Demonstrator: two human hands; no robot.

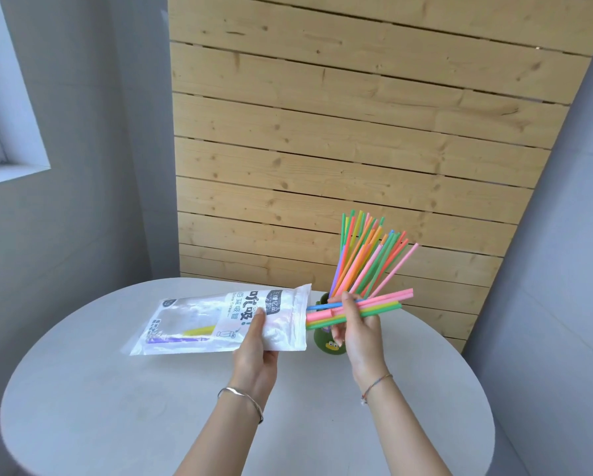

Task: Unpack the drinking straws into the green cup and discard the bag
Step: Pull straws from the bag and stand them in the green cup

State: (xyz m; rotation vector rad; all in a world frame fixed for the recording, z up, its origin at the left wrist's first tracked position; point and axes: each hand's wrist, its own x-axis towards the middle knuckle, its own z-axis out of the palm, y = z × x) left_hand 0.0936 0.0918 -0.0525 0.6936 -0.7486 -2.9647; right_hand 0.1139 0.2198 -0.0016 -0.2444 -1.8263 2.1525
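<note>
My left hand [255,352] grips the clear and white straw bag [219,321] near its open right end and holds it level above the table. A few straws, yellow and purple, lie inside the bag [188,333]. My right hand [357,328] pinches a small bundle of pink, green, yellow and blue straws [381,304], held level just outside the bag's mouth. Behind that hand stands the green cup [326,345], mostly hidden. Several coloured straws [367,259] fan upward out of the cup.
A round white table [116,407] carries the cup near its far right side. A wooden slat wall [357,132] rises right behind it. Grey walls stand to the left and right, with a window at the far left.
</note>
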